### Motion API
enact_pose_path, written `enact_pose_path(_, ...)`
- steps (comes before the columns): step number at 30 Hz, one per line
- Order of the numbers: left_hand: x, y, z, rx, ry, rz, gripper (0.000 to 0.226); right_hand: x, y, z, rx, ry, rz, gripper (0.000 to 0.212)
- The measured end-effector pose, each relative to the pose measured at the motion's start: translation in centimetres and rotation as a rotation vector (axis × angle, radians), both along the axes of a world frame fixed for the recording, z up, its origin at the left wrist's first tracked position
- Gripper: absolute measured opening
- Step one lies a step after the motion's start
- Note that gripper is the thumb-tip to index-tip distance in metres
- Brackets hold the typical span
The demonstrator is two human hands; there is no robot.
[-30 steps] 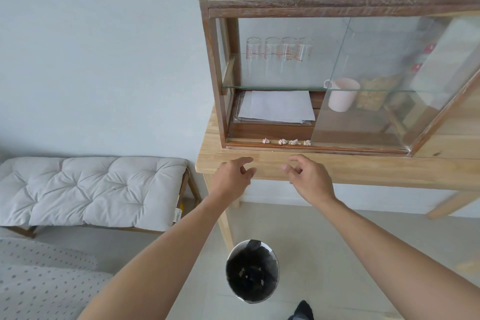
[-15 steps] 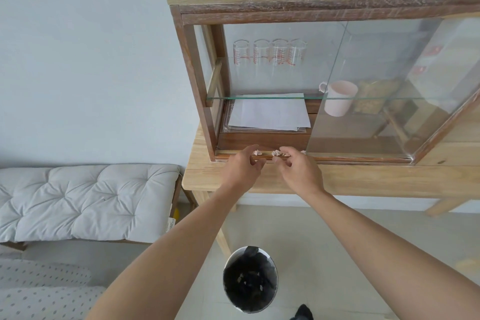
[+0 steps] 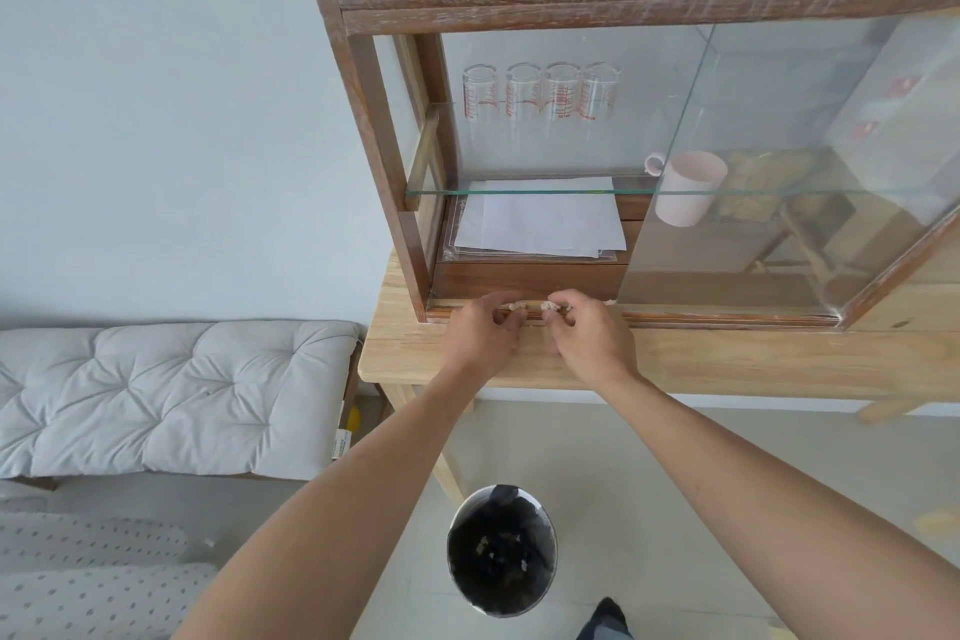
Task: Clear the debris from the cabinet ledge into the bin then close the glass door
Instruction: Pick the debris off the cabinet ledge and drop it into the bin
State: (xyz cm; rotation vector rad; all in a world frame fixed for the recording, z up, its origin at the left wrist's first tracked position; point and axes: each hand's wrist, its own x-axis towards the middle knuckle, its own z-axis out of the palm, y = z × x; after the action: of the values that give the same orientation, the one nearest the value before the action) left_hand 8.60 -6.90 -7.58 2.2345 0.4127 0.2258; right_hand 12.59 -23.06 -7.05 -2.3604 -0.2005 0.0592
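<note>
At the middle of the frame the left hand and the right hand are resting side by side on the cabinet ledge, each grip pinching narrowly on a pale bit of debris. The glass door is standing slid to the right, leaving the cabinet's left half open with four measuring glasses and papers inside. At lower centre the bin is sitting on the floor below the tabletop, holding a black liner with a few pale scraps.

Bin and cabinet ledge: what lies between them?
Head view: the light wooden table edge, then bare floor. Both forearms cross above that stretch; nothing else blocks the drop from ledge to bin.
</note>
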Motion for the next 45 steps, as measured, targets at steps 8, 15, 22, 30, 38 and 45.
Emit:
enact_pose_path(8,-0.9,0.5,-0.5,-0.039,-0.031,0.010,0.021,-1.1,-0.3,0.5,0.049,-0.002,-0.011,0.020)
enact_pose_path(15,-3.0,1.0,-0.6,-0.043,-0.029,0.023,0.018,-2.7,-0.8,1.3,0.051,0.000,-0.008,0.015)
enact_pose_path(22,-6.5,1.4,-1.1,-0.051,-0.026,0.029,0.023,-5.6,-1.0,1.1,0.094,0.015,0.024,0.016)
enact_pose_path(30,-10.6,1.3,-2.5,-0.059,0.014,0.037,0.028,-8.8,-1.1,-0.2,0.152,0.056,0.081,0.015)
enact_pose_path(38,-14.4,1.6,-4.2,-0.037,0.099,0.061,0.029,-11.9,-1.9,-2.7,0.109,0.140,0.097,0.014)
enact_pose_path(45,-16.4,1.7,-6.9,-0.057,0.171,0.085,0.028,-13.5,-2.8,-5.8,0.047,0.234,0.108,0.014)
